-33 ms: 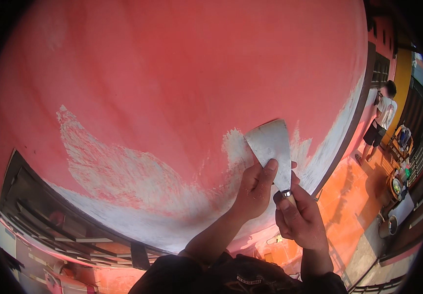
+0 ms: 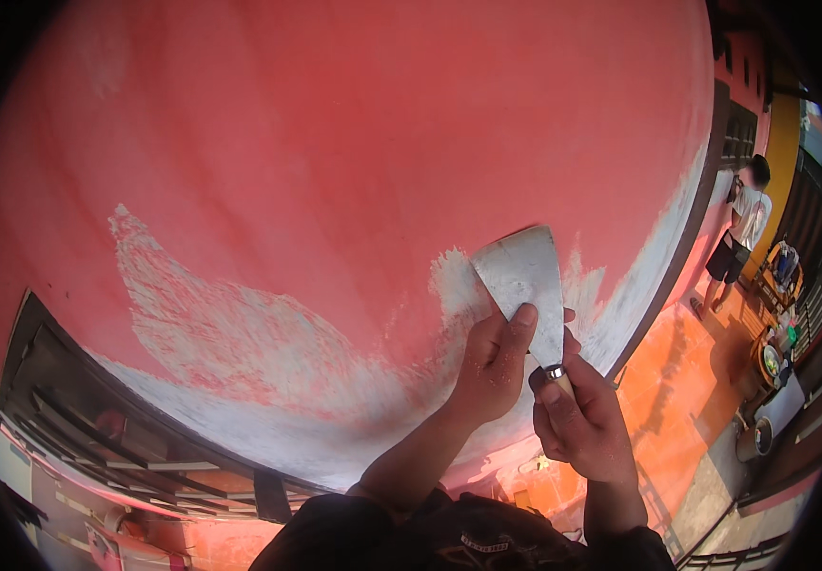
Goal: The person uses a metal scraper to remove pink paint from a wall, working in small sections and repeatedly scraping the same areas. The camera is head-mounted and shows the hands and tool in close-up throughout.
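A wide-bladed putty knife tilts up against the pink wall, its broad edge uppermost. My right hand is closed round its pale handle, just below the metal collar. My left hand grips the lower blade, thumb flat on its face and fingers behind it, mostly hidden. On both sides of the blade the wall shows a rough whitish scraped patch, with pink still streaked through it. Pale specks dot my hands.
A dark-framed window lies at lower left. A dark trim strip edges the wall at right. Beyond it, another person stands at a wall on the orange tiled floor. A bucket and a cluttered chair stand at far right.
The putty knife has shifted slightly up and left along the wall, with both hands moving along with it and keeping their grip.
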A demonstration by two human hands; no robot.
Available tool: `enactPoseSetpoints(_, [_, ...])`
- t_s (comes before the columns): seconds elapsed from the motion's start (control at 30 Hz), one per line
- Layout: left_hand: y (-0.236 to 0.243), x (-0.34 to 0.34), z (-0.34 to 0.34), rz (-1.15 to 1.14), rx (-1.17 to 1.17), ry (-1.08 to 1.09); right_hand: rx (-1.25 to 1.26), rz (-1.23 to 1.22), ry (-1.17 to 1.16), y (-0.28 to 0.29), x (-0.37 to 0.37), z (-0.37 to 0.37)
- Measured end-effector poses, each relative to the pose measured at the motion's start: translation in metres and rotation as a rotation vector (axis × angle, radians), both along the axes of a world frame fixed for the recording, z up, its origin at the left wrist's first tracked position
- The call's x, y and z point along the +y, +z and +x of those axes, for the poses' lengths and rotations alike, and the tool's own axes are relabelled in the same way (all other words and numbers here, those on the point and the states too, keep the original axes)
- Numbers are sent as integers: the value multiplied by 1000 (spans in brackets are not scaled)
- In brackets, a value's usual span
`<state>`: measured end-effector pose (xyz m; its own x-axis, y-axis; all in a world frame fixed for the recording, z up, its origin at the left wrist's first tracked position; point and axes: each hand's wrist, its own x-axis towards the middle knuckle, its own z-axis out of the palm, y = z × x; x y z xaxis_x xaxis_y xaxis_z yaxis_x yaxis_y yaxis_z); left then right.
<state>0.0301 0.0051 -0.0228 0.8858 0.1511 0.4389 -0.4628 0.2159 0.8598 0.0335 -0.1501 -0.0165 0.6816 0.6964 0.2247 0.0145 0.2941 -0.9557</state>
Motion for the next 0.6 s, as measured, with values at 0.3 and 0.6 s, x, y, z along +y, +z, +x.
enactPoseSetpoints(0.3, [7,5,5,8,-28,14,-15,2,-28,6,8,3])
enactPoseSetpoints(0.6, [5,8,5,9,-17,-13,42,38,10,11,6,-3])
